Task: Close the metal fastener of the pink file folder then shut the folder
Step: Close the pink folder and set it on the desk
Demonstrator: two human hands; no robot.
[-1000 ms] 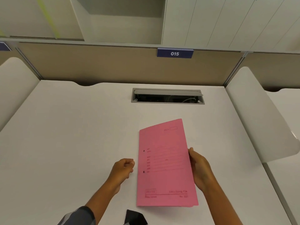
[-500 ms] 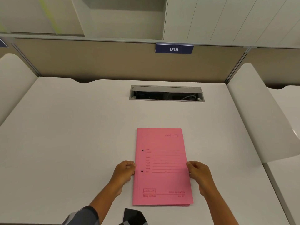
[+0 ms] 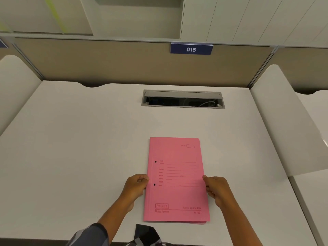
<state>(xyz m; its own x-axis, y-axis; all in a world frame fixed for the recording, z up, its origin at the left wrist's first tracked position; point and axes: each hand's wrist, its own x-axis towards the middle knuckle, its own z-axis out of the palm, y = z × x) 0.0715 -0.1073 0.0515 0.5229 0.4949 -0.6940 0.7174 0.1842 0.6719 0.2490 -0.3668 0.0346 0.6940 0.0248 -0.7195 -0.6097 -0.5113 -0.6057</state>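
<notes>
The pink file folder (image 3: 176, 181) lies shut and flat on the white desk (image 3: 79, 148). The left hand (image 3: 135, 185) pinches its left edge and the right hand (image 3: 217, 189) pinches its right edge. Farther back is an open cable box (image 3: 182, 99), then a sign (image 3: 191, 49) reading 015.

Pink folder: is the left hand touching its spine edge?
Touching. The head view shows the left hand's fingertips against the left edge of the pink folder, no gap.
</notes>
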